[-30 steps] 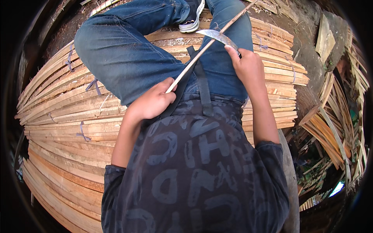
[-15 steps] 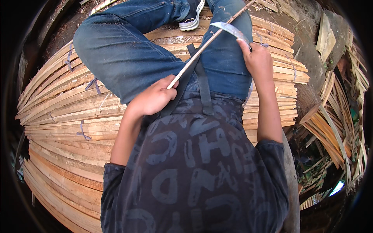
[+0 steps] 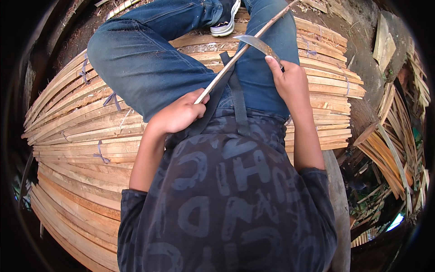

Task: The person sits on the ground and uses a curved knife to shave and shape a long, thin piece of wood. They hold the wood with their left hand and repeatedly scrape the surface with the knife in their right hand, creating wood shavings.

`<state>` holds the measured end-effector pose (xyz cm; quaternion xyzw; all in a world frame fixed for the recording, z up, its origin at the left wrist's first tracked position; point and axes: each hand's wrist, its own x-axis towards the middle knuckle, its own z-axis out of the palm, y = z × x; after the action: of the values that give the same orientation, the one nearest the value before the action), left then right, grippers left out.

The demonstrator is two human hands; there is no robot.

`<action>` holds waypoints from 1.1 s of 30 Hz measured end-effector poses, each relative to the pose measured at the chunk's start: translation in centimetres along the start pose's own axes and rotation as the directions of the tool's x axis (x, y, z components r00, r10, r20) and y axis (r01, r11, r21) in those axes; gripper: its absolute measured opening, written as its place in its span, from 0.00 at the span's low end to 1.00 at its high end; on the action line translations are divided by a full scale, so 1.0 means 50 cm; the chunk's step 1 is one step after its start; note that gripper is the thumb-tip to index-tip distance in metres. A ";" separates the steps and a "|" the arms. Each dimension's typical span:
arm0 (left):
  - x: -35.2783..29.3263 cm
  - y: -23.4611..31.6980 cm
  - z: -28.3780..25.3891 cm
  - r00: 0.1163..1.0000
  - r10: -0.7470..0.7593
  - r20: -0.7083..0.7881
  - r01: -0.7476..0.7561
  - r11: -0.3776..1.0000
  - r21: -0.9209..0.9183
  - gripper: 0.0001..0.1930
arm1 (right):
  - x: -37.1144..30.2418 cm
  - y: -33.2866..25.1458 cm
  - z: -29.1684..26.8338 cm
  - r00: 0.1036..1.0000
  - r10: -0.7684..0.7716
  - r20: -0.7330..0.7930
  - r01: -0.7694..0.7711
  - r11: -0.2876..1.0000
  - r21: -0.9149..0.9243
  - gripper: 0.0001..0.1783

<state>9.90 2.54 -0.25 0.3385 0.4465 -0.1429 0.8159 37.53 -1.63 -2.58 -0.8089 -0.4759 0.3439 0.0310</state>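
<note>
A long thin wooden stick [image 3: 226, 68] slants from my lap up past my right knee. My left hand [image 3: 183, 110] is closed round its near end, close to my waist. In my right hand [image 3: 290, 78] is a knife with a curved blade [image 3: 254, 42]; my fingers wrap its handle, and the thumb lies along it toward the blade. The blade crosses the stick around its middle, against it or very near it. Two dark straps [image 3: 237, 97] hang over my lap under the stick.
Bundles of sawn wooden strips [image 3: 86, 136], tied with purplish cord [image 3: 100, 152], lie under and around my legs. At the right are a cut log end [image 3: 366, 133] and a heap of split slats [image 3: 394, 154]. A flat wood piece [image 3: 384, 47] lies on the soil.
My right hand has drawn the knife down the stick toward my body and slightly left. My left hand and the stick have hardly moved.
</note>
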 end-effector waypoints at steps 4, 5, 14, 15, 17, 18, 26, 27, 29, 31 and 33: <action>-0.002 -0.003 0.000 1.000 -0.021 -0.007 0.020 0.998 -0.057 0.08 | 0.018 -0.001 0.007 0.994 -0.101 -0.040 0.095 0.987 -0.131 0.37; -0.004 -0.002 0.000 1.000 -0.029 -0.008 0.028 0.996 -0.088 0.08 | 0.027 0.000 0.003 0.995 -0.076 -0.060 0.066 0.986 -0.153 0.37; -0.004 0.000 -0.006 0.997 -0.044 0.058 0.053 0.987 -0.153 0.09 | 0.105 0.101 -0.005 0.965 0.065 -0.253 -0.110 0.980 -0.168 0.39; -0.007 -0.014 -0.013 0.996 -0.027 0.089 0.045 0.977 -0.207 0.10 | 0.121 0.138 -0.019 0.939 0.149 -0.309 -0.201 0.969 -0.142 0.39; -0.013 -0.037 -0.032 0.990 0.010 0.138 0.035 0.947 -0.319 0.12 | 0.113 0.172 -0.072 0.951 0.109 -0.288 -0.165 0.970 -0.179 0.39; -0.011 -0.029 -0.036 0.992 -0.006 0.125 0.047 0.944 -0.325 0.12 | 0.113 0.173 -0.094 0.957 0.083 -0.276 -0.142 0.970 -0.199 0.40; 0.005 -0.031 -0.041 0.979 -0.041 0.200 0.129 0.884 -0.449 0.17 | -0.004 -0.025 -0.007 0.990 -0.132 0.054 0.132 0.991 -0.003 0.36; 0.008 -0.030 -0.043 0.977 -0.028 0.210 0.123 0.884 -0.451 0.18 | -0.018 -0.035 0.010 0.987 -0.144 0.072 0.143 0.990 0.014 0.36; 0.008 -0.027 -0.050 0.975 -0.013 0.221 0.119 0.873 -0.474 0.17 | -0.029 -0.052 0.034 0.981 -0.182 0.070 0.179 0.983 0.044 0.36; 0.010 -0.029 -0.055 0.970 -0.018 0.244 0.139 0.862 -0.487 0.19 | -0.040 -0.059 0.046 0.978 -0.201 0.052 0.199 0.979 0.043 0.35; 0.010 -0.025 -0.061 0.964 -0.007 0.265 0.134 0.876 -0.464 0.20 | -0.036 -0.067 0.040 0.979 -0.195 0.064 0.191 0.980 0.062 0.36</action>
<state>7.58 3.72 -2.33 0.0890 0.3710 -0.1005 0.9189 33.31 -1.78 -1.87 -0.7453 -0.5432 0.3803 0.0699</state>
